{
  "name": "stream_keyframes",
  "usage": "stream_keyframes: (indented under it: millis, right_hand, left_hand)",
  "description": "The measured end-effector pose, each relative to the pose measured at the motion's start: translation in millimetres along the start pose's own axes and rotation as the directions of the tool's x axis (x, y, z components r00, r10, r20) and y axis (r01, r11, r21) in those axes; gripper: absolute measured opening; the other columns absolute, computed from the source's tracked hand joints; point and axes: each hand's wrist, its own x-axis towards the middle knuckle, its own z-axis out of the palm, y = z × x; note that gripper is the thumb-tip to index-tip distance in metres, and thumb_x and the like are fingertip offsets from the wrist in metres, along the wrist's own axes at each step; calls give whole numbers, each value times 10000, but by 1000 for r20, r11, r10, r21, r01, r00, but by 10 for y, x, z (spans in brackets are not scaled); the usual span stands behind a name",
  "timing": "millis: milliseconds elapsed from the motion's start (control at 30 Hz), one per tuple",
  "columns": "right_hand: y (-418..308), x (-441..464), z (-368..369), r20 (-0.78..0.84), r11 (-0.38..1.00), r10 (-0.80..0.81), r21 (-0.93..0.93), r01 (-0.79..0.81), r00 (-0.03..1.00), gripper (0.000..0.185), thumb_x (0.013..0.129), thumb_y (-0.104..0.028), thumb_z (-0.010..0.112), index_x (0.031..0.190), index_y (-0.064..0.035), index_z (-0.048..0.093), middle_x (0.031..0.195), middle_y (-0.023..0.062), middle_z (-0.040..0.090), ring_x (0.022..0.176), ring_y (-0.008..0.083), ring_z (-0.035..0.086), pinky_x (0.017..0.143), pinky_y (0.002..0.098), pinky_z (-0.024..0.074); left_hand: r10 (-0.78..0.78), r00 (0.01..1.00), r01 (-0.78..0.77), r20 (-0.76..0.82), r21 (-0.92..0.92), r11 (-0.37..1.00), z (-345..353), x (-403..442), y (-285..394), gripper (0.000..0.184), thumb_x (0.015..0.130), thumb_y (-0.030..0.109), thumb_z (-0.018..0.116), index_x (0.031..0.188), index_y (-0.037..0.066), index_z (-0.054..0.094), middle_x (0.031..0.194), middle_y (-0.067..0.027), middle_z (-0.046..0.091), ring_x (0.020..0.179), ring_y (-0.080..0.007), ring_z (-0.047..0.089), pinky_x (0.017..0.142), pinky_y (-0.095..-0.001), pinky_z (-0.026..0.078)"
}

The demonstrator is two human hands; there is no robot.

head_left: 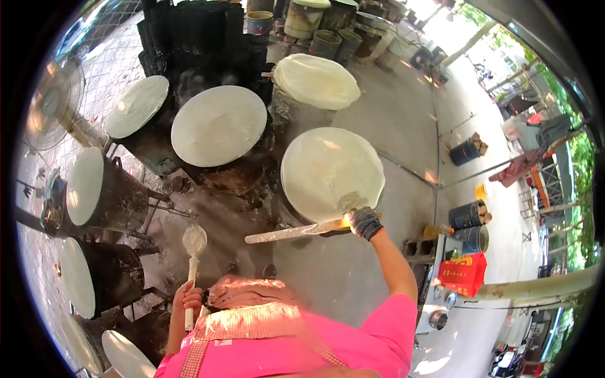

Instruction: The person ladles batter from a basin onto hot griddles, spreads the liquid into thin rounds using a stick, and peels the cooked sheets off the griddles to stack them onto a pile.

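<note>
My left hand [189, 297] is wrapped around the handle of a ladle [195, 241], whose round head is coated in pale batter and points away from me. My right hand [363, 223], in a dark knitted glove, is closed at the end of a long, pale-coated wooden scraper [277, 235]; my fingers are partly hidden. The scraper lies along the near edge of a round griddle covered by a thin pale sheet of batter [331, 167]. A greyish patch shows in the sheet beside my glove.
Several more round griddles stand around, including a batter-covered one [218, 126] ahead and another [317, 82] beyond. A black stack [195, 50] rises behind. To the left are a fan [53, 104] and wire fence. A red bag [463, 274] sits on the right-hand table.
</note>
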Motion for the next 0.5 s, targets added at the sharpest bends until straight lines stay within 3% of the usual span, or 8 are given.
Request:
stream_keyframes:
  millis: [33, 67, 133, 167, 333, 367, 433, 500]
  right_hand:
    - [36, 19, -39, -117, 1000, -18, -17, 16, 993, 252, 696, -191, 493, 917, -82, 543, 862, 121, 594, 764, 268, 591, 693, 433, 443]
    - [114, 91, -110, -81, 999, 10, -52, -14, 997, 211, 683, -201, 498, 853, -85, 547, 808, 139, 589, 725, 277, 591, 624, 404, 456]
    - [305, 210, -352, -187, 986, 167, 8, -168, 968, 200, 688, -205, 501, 839, -82, 548, 774, 151, 584, 692, 294, 584, 590, 405, 455]
    - [432, 257, -453, -233, 969, 247, 45, -243, 941, 195, 690, -207, 503, 832, -81, 548, 757, 158, 581, 676, 303, 580, 574, 405, 454]
    - [1145, 614, -1346, -529, 923, 376, 137, -360, 761, 178, 739, -243, 509, 802, -80, 544, 727, 163, 575, 682, 336, 563, 574, 438, 444]
    - [1265, 728, -1531, -572, 919, 376, 131, -371, 729, 189, 744, -253, 509, 817, -83, 549, 730, 162, 574, 689, 339, 562, 582, 435, 446]
    - [1340, 916, -2073, -579, 910, 397, 147, -387, 712, 238, 745, -287, 518, 852, -79, 559, 774, 171, 579, 714, 353, 559, 615, 439, 449]
    - [1397, 1190, -2589, -570, 894, 427, 149, -423, 702, 292, 735, -324, 526, 872, -69, 563, 811, 183, 583, 758, 356, 557, 666, 439, 445]
  left_hand:
    - [26, 1000, -26, 3, -6, 1000, 5, 12, 2, 355, 875, 282, 365, 579, 86, 349, 491, -14, 327, 376, -116, 333, 376, -249, 321]
    - [37, 999, -38, 25, 27, 999, -38, 5, 74, 209, 885, 267, 346, 790, 81, 364, 512, -17, 334, 388, -110, 336, 380, -246, 324]
    - [56, 996, -62, 69, 89, 994, -113, -27, 236, 357, 905, 236, 307, 1210, 72, 394, 554, -22, 347, 411, -97, 343, 387, -239, 330]
    - [65, 996, -70, 67, 87, 994, -96, -40, 275, 367, 906, 241, 308, 1223, 71, 381, 553, -22, 349, 410, -100, 344, 389, -240, 331]
    - [13, 999, -14, 35, 34, 999, 24, -64, 614, 300, 890, 261, 326, 707, 61, 453, 541, -21, 340, 393, -117, 343, 359, -248, 313]
    - [-15, 999, 13, 36, 32, 999, 38, -81, 727, 251, 896, 239, 314, 920, 131, 539, 559, -15, 341, 409, -108, 341, 367, -239, 310]
    - [8, 998, -12, 61, 62, 998, 85, -91, 884, 265, 893, 224, 324, 1056, 196, 532, 557, -8, 332, 411, -98, 337, 365, -230, 304]
    - [-1, 997, -6, 73, 96, 995, 126, -104, 1047, 247, 889, 220, 337, 1028, 189, 539, 550, -7, 327, 402, -92, 331, 356, -225, 296]
